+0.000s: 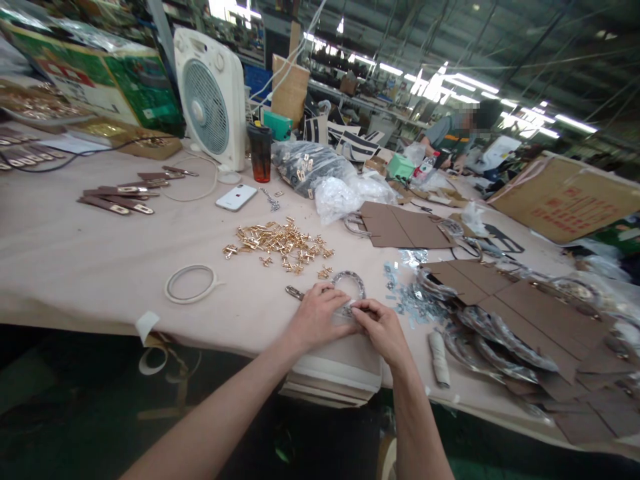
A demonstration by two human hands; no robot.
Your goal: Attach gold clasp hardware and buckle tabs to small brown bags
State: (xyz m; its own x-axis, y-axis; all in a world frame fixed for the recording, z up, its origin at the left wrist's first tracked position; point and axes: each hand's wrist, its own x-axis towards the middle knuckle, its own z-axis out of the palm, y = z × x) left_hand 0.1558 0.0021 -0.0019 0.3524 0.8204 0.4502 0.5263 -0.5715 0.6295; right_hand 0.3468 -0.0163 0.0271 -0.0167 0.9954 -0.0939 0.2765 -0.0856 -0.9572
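Note:
My left hand (320, 315) and my right hand (381, 325) meet near the front edge of the beige table (75, 260). Both pinch a curved ring-shaped handle wrapped in clear plastic (350, 283). The fingers of each hand are closed on the wrap at the handle's lower end. A small metal tool (295, 292) lies just left of my left hand. Behind my hands a heap of gold metal fittings (283, 243) is spread on the table. Scraps of clear plastic (415, 300) lie to the right.
Brown card pieces (405, 227) and wrapped handles (490, 347) crowd the right side. A tape ring (190, 283), white phone (236, 197), dark cup (260, 153), box fan (213, 97) and brown straps (120, 197) stand left. Another person (453, 133) works at the far end.

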